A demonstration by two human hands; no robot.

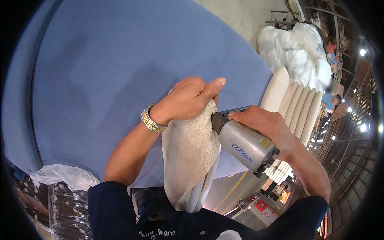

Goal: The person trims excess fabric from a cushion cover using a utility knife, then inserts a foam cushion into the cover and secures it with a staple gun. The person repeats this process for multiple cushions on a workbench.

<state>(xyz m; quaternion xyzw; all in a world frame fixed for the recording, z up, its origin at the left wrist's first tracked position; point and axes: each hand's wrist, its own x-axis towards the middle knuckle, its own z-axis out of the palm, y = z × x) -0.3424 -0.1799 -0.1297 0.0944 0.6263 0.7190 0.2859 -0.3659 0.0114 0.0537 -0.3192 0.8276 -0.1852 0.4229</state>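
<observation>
My left hand (190, 100), with a metal watch on its wrist, presses and grips a beige woven fabric (188, 154) pulled over a pale upholstered piece that stands on edge. My right hand (264, 124) is closed around a grey cylindrical pneumatic staple gun (246, 146), whose dark nose touches the fabric just below my left thumb. The fabric hangs down toward my body and hides most of the piece beneath it.
A wide blue padded worktable (120, 68) fills the left and middle. A cream channel-tufted cushion (296, 108) lies to the right. White plastic-wrapped bundles (296, 52) sit behind it. A plastic-covered stack (64, 192) is at lower left. Other people work at the far right.
</observation>
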